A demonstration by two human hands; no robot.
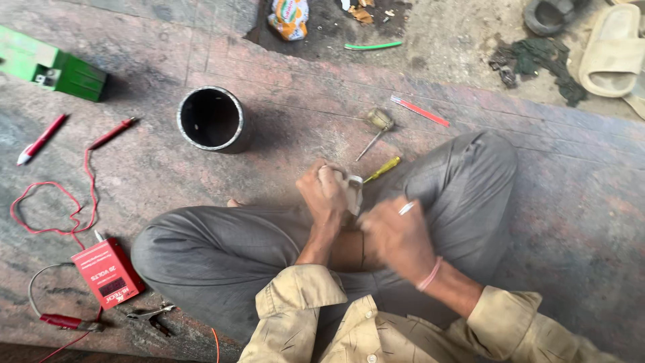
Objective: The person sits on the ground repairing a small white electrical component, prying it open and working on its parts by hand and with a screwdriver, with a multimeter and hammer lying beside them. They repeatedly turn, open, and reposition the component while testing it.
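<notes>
I sit cross-legged on a stone floor in grey trousers. My left hand (327, 190) is closed around a small pale block-like part (353, 190), held over my lap. My right hand (396, 236) is just right of it, blurred by motion, and grips a thin shiny metal tool (407, 208) whose tip sticks out above the fingers. A pink band circles my right wrist. A yellow-handled screwdriver (381, 169) lies on the floor just beyond my left hand, touching neither hand.
A black open cylinder (212, 119) stands ahead. Another screwdriver (375, 129) and a red pen-like tool (420, 111) lie nearby. Left: a green box (50, 67), red probes with wire (111, 133), a red meter box (106, 272), pliers (152, 316). Sandals (611, 50) far right.
</notes>
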